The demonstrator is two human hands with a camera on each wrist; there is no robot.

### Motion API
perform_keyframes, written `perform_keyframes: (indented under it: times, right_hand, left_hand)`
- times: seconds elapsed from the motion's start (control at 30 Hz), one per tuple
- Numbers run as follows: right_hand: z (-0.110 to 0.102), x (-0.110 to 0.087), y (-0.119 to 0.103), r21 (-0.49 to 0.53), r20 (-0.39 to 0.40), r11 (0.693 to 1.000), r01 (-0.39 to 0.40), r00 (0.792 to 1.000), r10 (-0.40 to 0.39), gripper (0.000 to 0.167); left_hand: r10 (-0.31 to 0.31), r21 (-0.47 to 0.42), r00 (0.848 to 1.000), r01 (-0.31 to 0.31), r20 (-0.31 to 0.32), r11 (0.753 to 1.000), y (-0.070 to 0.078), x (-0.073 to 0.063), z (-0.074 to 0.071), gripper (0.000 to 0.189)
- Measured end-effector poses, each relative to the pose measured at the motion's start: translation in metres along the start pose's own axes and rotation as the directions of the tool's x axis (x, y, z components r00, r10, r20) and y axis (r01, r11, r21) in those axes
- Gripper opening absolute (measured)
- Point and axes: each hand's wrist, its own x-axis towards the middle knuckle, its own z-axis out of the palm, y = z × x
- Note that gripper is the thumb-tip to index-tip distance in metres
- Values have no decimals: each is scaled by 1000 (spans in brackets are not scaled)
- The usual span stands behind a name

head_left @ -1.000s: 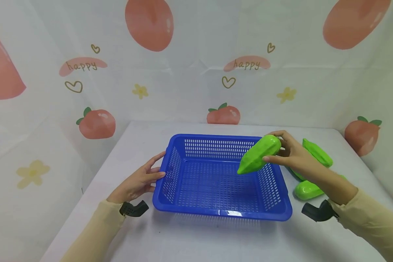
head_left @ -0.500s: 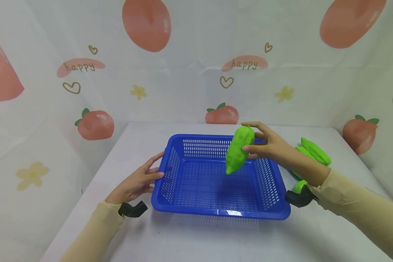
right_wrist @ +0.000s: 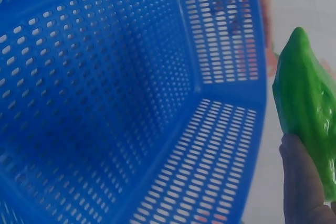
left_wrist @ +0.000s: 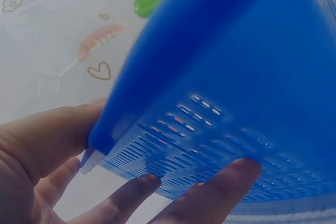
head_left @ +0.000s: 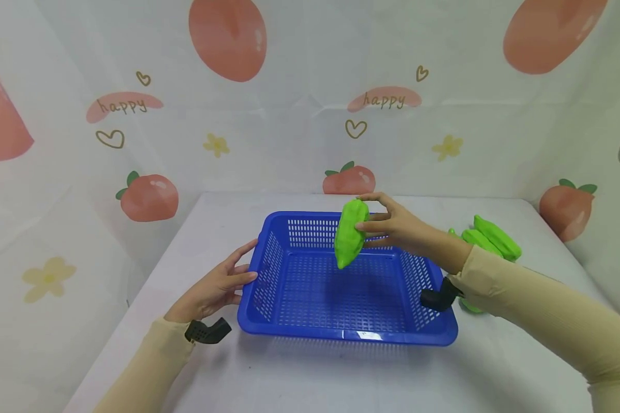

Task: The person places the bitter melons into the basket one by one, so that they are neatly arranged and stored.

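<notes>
In the head view my right hand (head_left: 403, 226) holds a bright green bitter melon (head_left: 350, 235) between thumb and fingers, over the far part of a blue plastic basket (head_left: 336, 335). The melon's pointed end tilts down. In the right wrist view the bitter melon (right_wrist: 307, 87) shows a glossy, ridged skin, with my thumb (right_wrist: 302, 179) against it. My left hand (head_left: 212, 287) grips the basket's left rim. The left wrist view has its fingers (left_wrist: 218, 187) against the slotted wall. The basket floor holds nothing that I can see.
More green bitter melons (head_left: 498, 238) lie on the white table (head_left: 310, 378) to the right of the basket, partly hidden by my right forearm. A patterned cloth backdrop (head_left: 289, 137) rises behind the table. A black wrist camera (head_left: 439, 295) overlaps the basket's right side.
My right hand has carried the bitter melon leftward over the basket, and the melon has turned to a steeper, tip-down angle. The left hand stays on the rim.
</notes>
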Motion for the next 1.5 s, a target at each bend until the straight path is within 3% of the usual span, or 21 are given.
perform_keyframes:
  times: [0.43, 0.83, 1.17, 1.5]
  right_hand:
    - [34, 32, 21, 26, 64, 988, -150, 987, 148, 69]
    - [67, 62, 44, 14, 21, 959, -282, 959, 282, 63]
    - [86, 84, 59, 70, -6, 950, -303, 953, 304, 62]
    - [98, 93, 73, 107, 9, 937, -331, 943, 332, 61]
  left_hand:
    - [12, -8, 1000, -11, 22, 1000, 0, -1, 0, 77]
    - [9, -1, 1000, -9, 21, 1000, 1, -2, 0, 77]
    - [-10, 10, 1000, 10, -10, 1000, 2, -3, 0, 77]
    - [-6, 1, 1000, 6, 7, 1000, 1, -2, 1, 78]
